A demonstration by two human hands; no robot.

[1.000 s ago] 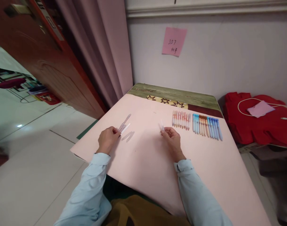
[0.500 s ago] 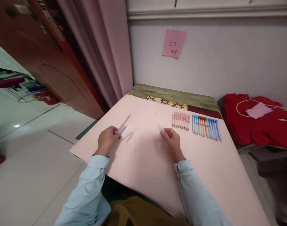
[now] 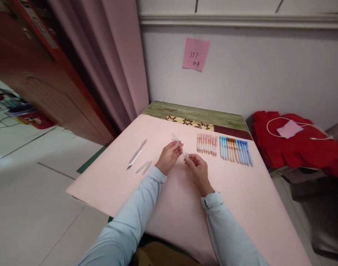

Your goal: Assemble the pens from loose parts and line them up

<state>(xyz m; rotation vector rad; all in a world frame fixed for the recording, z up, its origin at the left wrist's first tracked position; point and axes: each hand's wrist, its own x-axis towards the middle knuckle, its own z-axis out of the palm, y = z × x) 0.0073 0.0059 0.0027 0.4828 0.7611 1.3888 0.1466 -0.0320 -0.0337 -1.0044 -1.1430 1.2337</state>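
Note:
My left hand (image 3: pixel 169 158) is closed on a clear pen barrel (image 3: pixel 174 137) that points up and away from me. Close beside it, my right hand (image 3: pixel 198 169) pinches a slim, pale pen piece (image 3: pixel 185 150) standing up from the fingertips; its lower end is hidden. A small gap appears between the two hands. To the left on the table lie thin white refills (image 3: pixel 135 159) with dark tips, alongside a long greyish clear pen part (image 3: pixel 138 150). Two shorter clear pieces (image 3: pixel 144 167) rest nearer my left sleeve.
Pink-patterned pens (image 3: pixel 207 144) lie in a row, with blue and brown pens (image 3: pixel 236 150) to their right on the pink-covered table (image 3: pixel 180 207). A red cloth (image 3: pixel 285 151) with a white cable sits beyond the right edge. A pink note (image 3: pixel 196 54) hangs on the wall.
My left hand has left the loose refills and moved right to my right hand, now with a clear barrel in it. My right hand still holds its pen piece. The view has shifted slightly.

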